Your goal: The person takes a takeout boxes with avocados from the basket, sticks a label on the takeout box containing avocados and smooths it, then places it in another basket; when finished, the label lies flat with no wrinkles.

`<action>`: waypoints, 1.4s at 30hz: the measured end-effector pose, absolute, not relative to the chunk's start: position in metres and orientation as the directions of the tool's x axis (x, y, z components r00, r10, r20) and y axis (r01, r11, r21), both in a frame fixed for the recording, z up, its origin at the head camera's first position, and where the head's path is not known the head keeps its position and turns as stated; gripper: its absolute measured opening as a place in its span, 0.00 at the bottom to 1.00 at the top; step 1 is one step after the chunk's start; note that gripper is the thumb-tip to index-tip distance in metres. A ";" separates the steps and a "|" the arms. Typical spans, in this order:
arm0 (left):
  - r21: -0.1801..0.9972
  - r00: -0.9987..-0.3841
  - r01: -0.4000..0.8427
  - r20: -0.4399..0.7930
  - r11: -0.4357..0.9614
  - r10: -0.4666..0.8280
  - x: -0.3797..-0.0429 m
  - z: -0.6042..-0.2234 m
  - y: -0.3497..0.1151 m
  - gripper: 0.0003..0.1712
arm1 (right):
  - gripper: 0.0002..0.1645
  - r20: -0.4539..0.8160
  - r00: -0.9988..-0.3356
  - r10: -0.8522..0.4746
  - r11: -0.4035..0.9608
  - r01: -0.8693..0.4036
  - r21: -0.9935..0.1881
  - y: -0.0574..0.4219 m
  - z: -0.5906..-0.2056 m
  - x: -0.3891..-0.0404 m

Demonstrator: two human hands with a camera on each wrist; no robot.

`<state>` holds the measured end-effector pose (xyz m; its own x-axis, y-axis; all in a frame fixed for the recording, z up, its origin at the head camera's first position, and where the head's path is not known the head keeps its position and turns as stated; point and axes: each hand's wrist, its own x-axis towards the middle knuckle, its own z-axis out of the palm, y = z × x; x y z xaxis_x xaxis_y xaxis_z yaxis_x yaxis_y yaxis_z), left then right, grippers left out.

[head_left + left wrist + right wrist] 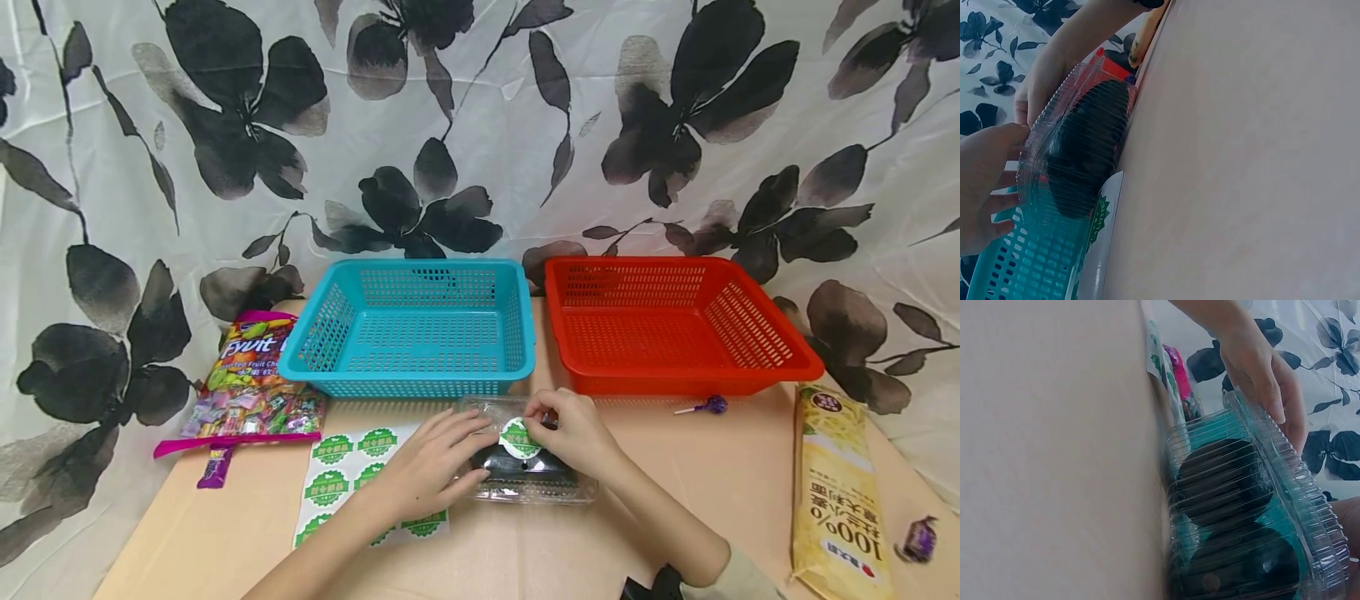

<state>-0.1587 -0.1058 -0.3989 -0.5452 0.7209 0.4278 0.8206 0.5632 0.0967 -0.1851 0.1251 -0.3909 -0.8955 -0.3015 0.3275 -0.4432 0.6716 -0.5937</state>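
Just in front of the turquoise perforated plastic basket [408, 388] lies a clear ridged plastic box [536, 494] — left hand [438, 462] spread against it, right hand [572, 429] curled at its round white-and-green sticker [514, 442] — whether pinching, I cannot tell.

On the desk [735, 483], a candy bag [253, 375] lies beside a blue basket [427, 342]; right of it sit a red basket [637, 337], lollipop [716, 405] and pasta bag [838, 483].
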 end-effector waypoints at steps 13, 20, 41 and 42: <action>0.080 -0.548 0.815 0.426 0.573 0.720 -0.159 -0.399 -0.106 0.26 | 0.05 0.335 -0.897 -0.290 0.672 -0.440 -0.595 0.126 -0.390 -0.186; 0.095 -0.566 0.806 0.412 0.585 0.714 -0.158 -0.399 -0.106 0.25 | 0.07 0.312 -0.907 -0.282 0.688 -0.418 -0.593 0.125 -0.391 -0.186; 0.096 -0.562 0.809 0.417 0.580 0.714 -0.158 -0.400 -0.106 0.24 | 0.07 0.275 -0.922 -0.272 0.683 -0.386 -0.620 0.124 -0.390 -0.186; 0.098 -0.566 0.806 0.415 0.583 0.712 -0.158 -0.400 -0.106 0.23 | 0.07 0.277 -0.921 -0.273 0.684 -0.388 -0.618 0.123 -0.390 -0.187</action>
